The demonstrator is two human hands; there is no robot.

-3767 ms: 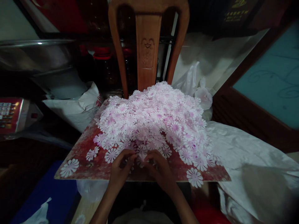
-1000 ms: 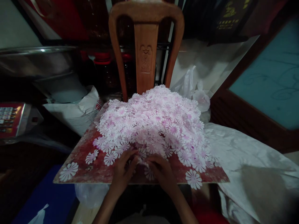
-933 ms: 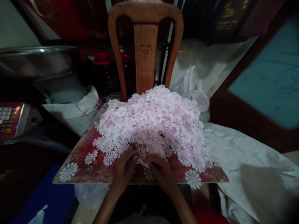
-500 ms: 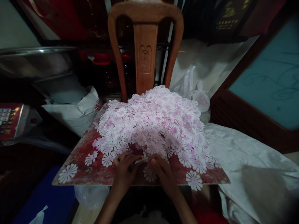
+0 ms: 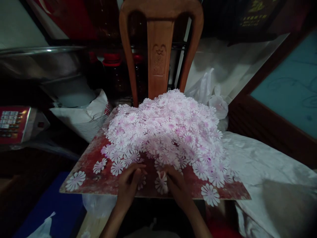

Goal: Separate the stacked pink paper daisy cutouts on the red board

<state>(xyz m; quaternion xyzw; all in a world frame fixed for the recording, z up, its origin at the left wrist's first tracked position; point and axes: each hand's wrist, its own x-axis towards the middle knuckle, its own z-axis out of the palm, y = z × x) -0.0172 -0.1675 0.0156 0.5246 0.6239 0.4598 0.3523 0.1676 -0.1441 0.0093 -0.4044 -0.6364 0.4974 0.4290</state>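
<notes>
A large heap of white artificial flower pieces with pink-purple centres (image 5: 168, 122) covers much of a worn red board (image 5: 94, 180). My left hand (image 5: 130, 181) is at the board's front, fingers curled and thumb drawn in; what it pinches, if anything, is hidden. A flower piece (image 5: 142, 182) shows just beside its thumb. My right hand (image 5: 177, 185) has its fingertips closed on a flower piece with raised, curled petals (image 5: 162, 175). Below those fingertips more white petals (image 5: 160, 185) show; I cannot tell whether they belong to the same piece.
Single flower pieces lie near the front corners, one at left (image 5: 75, 180) and one overhanging the edge at right (image 5: 210, 194). Behind the board rises a wooden chair back (image 5: 160, 56). White sacks stand at left (image 5: 81, 122) and right (image 5: 247, 152). A metal basin (image 5: 37, 64) is at left.
My hands have moved apart a little, and a curled flower piece now shows at my right fingertips. The whole view has shifted slightly, so the board appears further right.
</notes>
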